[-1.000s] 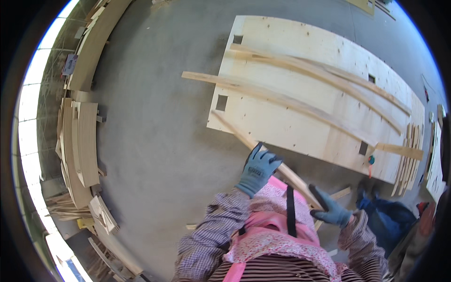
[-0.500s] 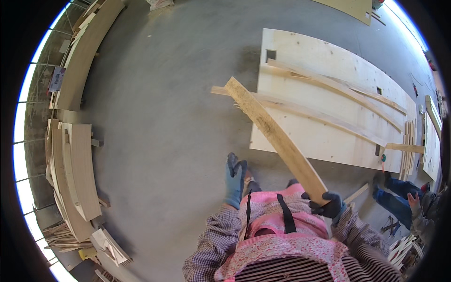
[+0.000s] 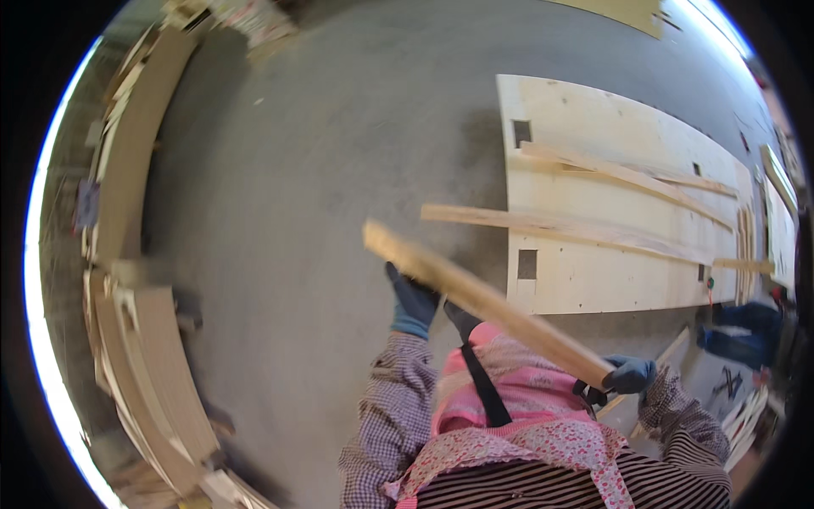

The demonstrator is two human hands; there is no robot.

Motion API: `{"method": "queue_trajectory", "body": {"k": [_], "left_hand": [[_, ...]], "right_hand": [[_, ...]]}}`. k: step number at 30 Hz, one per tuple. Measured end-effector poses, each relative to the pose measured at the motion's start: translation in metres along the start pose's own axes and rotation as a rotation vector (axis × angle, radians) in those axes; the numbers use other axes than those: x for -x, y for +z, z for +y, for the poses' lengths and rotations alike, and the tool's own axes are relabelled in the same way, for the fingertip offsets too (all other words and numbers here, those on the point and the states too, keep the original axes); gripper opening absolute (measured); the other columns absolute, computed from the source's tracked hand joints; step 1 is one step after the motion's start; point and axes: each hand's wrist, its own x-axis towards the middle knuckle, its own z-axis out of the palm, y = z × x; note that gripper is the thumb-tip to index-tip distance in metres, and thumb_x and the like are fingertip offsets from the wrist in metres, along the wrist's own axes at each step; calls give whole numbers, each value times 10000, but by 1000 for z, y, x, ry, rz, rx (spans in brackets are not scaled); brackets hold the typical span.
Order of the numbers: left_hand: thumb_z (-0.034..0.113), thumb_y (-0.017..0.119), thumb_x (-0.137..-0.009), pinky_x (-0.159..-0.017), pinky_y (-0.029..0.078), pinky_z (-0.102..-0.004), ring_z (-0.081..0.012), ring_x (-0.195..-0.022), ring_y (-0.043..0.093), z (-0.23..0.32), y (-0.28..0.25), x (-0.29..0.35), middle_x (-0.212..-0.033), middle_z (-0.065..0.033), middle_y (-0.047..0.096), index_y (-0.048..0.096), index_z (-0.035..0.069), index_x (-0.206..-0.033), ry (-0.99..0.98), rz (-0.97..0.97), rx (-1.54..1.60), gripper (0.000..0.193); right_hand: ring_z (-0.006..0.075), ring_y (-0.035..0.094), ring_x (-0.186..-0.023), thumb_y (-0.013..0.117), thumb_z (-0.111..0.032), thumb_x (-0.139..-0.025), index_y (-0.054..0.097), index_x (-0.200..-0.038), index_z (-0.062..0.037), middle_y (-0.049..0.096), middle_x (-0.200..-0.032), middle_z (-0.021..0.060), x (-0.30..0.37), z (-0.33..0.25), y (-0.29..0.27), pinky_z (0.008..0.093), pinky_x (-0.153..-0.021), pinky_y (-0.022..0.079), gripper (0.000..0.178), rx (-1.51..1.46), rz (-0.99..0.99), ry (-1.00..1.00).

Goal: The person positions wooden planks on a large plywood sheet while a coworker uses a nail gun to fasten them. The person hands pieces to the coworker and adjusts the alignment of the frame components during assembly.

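Observation:
A long wooden board [image 3: 487, 301] slants across in front of me, its far end up to the left and somewhat blurred. My right hand [image 3: 629, 375], in a dark blue glove, is closed around its near end. Just below the far part of the board is my gloved left hand [image 3: 413, 304], fingers stretched out; the board's edge partly covers it, and whether it touches the wood I cannot tell. To the right lies a large pale plywood panel [image 3: 585, 284] with square cut-outs. Another plank [image 3: 466, 215] rests on it, one end jutting past its left edge.
More strips [image 3: 627, 174] lie on the panel. Stacked boards [image 3: 165, 365] line the left side, with another stack [image 3: 153, 144] farther up. Another person's blue-clad leg [image 3: 742, 335] is at the right, near the panel's corner. A whitish bag [image 3: 259, 21] lies at the far left.
The board's far end has swung down and left, making it lie flatter across my front. My left hand is now beside it, partly beneath. The view has shifted, so the panel appears lower and farther right.

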Motion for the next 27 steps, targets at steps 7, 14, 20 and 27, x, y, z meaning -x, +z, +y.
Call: {"method": "queue_trajectory", "body": {"k": [7, 14, 20, 27], "left_hand": [[680, 453, -786, -848, 455, -421, -164, -592, 507, -22, 17, -91, -633, -22, 532, 571, 117, -917, -178, -47, 159, 590], [469, 473, -883, -913, 418, -387, -196, -864, 559, -23, -114, -212, -964, -54, 595, 545, 134, -1126, -505, 247, -254, 421], [160, 643, -807, -972, 377, -342, -246, -1187, 432, 54, -172, -401, -1286, -164, 436, 336, -4, -1327, -286, -126, -1593, 626], [124, 705, -756, -757, 504, -351, -246, -935, 573, 65, -393, -577, -1162, -157, 523, 223, 71, -1380, -354, 4, -1925, 791]], "right_hand": [[386, 402, -1210, 691, -542, -679, 131, -1438, -78, 394, -1320, 259, -117, -85, 11, 413, -1016, 314, 1051, 968, 431, -166], [387, 536, -1045, 630, -144, -682, 427, -1283, -29, 548, -1134, 235, -274, -96, 8, 389, -895, 440, 644, 431, 1010, -279], [241, 603, -968, 665, -206, -735, 398, -1329, -33, 592, -1093, 211, -359, -27, -26, 342, -856, 463, 674, -149, 1163, 124], [258, 582, -982, 635, -243, -757, 378, -1341, -71, 568, -1134, 182, -418, -8, -24, 343, -860, 451, 662, -379, 1101, 65]]}}
